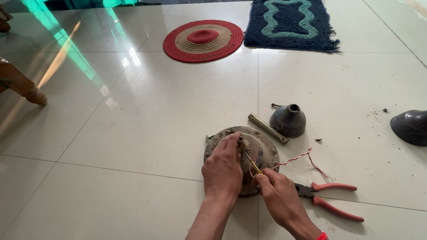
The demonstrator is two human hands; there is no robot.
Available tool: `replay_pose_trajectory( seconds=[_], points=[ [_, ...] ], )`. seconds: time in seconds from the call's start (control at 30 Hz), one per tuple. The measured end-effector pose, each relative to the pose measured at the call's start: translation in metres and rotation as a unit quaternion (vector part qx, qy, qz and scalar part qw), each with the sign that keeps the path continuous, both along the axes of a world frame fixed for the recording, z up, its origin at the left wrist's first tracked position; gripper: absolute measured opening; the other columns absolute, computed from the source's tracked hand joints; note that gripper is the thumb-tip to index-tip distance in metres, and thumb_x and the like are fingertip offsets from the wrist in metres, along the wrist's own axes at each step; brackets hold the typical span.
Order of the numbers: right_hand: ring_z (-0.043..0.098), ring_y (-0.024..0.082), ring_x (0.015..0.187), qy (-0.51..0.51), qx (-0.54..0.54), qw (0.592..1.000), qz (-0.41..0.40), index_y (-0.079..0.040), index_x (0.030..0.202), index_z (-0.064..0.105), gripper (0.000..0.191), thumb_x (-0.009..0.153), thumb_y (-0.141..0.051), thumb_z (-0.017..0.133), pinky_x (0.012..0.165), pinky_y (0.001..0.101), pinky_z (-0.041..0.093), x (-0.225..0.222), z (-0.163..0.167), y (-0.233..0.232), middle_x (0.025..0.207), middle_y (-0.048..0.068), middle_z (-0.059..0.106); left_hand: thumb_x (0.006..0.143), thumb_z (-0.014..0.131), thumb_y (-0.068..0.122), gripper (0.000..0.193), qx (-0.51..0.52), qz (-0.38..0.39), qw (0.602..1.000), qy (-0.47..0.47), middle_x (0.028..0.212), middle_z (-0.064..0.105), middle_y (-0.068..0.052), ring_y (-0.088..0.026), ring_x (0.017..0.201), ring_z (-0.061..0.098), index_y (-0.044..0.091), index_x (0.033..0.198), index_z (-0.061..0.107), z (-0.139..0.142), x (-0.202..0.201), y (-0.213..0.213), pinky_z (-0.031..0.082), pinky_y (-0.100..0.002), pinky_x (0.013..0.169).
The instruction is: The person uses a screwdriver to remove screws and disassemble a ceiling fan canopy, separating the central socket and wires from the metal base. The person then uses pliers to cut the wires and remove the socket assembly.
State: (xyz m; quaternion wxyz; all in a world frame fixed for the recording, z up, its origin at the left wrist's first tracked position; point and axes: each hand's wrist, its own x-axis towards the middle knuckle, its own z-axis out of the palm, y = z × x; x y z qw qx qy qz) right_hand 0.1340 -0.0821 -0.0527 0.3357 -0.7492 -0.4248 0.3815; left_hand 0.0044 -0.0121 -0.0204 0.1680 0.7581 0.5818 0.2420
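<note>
A round, dirty metal fan motor housing (267,146) lies on the tiled floor. My left hand (222,171) rests on top of it, fingers closed around its central shaft (241,142). My right hand (278,193) grips a thin yellow-handled screwdriver (253,165) whose tip points at the shaft. A twisted red and white wire (297,158) runs out of the housing to the right.
Red-handled pliers (333,195) lie right of my right hand. A grey cone-shaped cover (288,120), a brass rod (268,128) and a small screw (275,105) sit behind the housing. Another grey cover (411,126) is at far right. A round red mat (203,40) and blue rug (289,22) lie farther back.
</note>
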Motion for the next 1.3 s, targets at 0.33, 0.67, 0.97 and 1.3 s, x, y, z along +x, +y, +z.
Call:
replay_pose_trajectory(
  seconds=[0.33,0.67,0.97,1.3],
  points=[
    [0.027,0.007,0.043,0.523,-0.087,0.847,-0.033,-0.002,0.112,0.064,0.034,0.101,-0.031,0.051,0.042,0.0255,0.023,0.016,0.009,-0.004,0.06,-0.003,0.036,0.094,0.059,0.008,0.045,-0.006,-0.003,1.0,0.005,0.136,0.063,0.002,-0.026,0.114,0.067,0.022,0.137,0.053,0.005,-0.003,0.0,0.058,-0.042,0.089],
    [0.025,0.005,0.034,0.547,-0.088,0.832,0.015,-0.006,0.098,0.061,0.035,0.101,-0.04,0.053,0.034,0.0249,0.022,0.025,-0.009,0.004,0.049,-0.008,0.03,0.094,0.057,0.003,0.042,0.026,-0.002,1.0,-0.008,0.137,0.064,0.001,-0.027,0.112,0.068,0.02,0.132,0.057,0.005,-0.003,-0.002,0.059,-0.041,0.089],
    [0.063,0.033,0.049,-0.338,0.163,0.924,0.079,-0.007,0.088,0.063,0.031,0.094,-0.037,0.061,0.051,0.046,0.044,0.006,-0.007,-0.004,0.057,0.011,0.063,0.091,0.055,-0.002,0.045,0.033,-0.01,0.999,-0.005,0.134,0.065,-0.003,-0.028,0.114,0.067,0.017,0.132,0.059,0.004,-0.001,0.001,0.056,-0.041,0.094],
    [0.025,0.012,0.039,0.362,-0.078,0.925,-0.082,-0.002,0.073,0.062,0.05,0.094,-0.047,0.056,0.04,0.0302,0.019,0.009,-0.001,0.002,0.051,0.001,0.041,0.092,0.054,-0.002,0.041,0.02,-0.02,1.0,0.004,0.132,0.067,-0.003,-0.026,0.118,0.066,0.014,0.13,0.06,0.003,0.0,0.0,0.055,-0.041,0.096]
  ],
)
